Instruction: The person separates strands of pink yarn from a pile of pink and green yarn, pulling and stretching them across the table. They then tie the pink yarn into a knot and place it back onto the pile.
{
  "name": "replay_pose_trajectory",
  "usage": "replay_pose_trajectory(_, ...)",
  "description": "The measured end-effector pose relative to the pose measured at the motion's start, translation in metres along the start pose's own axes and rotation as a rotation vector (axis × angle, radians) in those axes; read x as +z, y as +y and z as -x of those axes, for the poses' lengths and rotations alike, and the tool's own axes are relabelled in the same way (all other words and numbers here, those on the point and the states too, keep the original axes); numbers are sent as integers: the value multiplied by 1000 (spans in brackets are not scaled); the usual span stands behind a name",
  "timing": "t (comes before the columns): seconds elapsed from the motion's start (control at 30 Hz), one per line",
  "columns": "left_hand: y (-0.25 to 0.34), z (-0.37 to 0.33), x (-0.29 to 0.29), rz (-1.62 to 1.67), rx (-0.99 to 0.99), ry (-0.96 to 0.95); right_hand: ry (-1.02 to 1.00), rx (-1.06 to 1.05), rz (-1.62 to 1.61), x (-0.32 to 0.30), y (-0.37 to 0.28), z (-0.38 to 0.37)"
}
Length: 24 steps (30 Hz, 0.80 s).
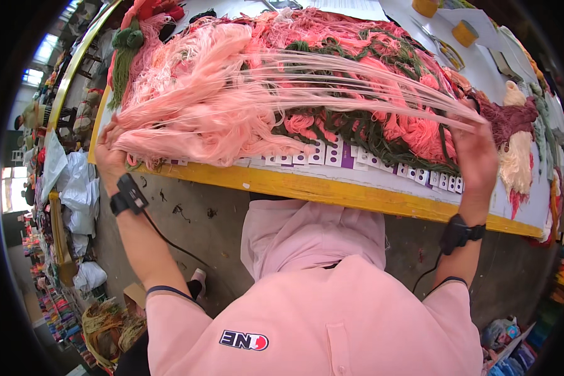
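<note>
The pale pink yarn (213, 106) stretches over the worktop (294, 186), bunched at my left hand (110, 150), which is closed on that end, and fanned into long strands toward my right hand (478, 153), which grips the other end. Under and beyond it lie coral pink and dark green skeins (423, 135), with white cards (317, 154) showing along the front edge. Farther right sit a maroon skein (507, 119), a cream skein (517, 166) and, farther back, yellow-handled scissors (442, 47).
</note>
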<state>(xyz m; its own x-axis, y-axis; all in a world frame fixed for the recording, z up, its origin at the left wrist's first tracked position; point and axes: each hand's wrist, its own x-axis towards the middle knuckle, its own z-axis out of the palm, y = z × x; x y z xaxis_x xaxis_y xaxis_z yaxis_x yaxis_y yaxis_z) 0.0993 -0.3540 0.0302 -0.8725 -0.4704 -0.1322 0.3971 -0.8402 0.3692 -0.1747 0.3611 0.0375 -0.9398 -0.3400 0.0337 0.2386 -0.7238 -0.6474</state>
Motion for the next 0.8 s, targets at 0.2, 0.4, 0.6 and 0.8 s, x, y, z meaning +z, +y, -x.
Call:
replay_pose_trajectory(0.2,199,9,-18,-1185,393,206,365,-501,13,-176,-186,-9)
replay_pose_trajectory(0.4,159,-26,38,-1398,826,47,857,-1048,775,-153,-382,27)
replay_pose_trajectory(0.6,-208,18,174,-1445,404,-382,221,-442,1346,-43,-135,-6)
replay_pose_trajectory(0.8,-365,62,135,-1116,-718,5,-636,130,1419,54,124,21)
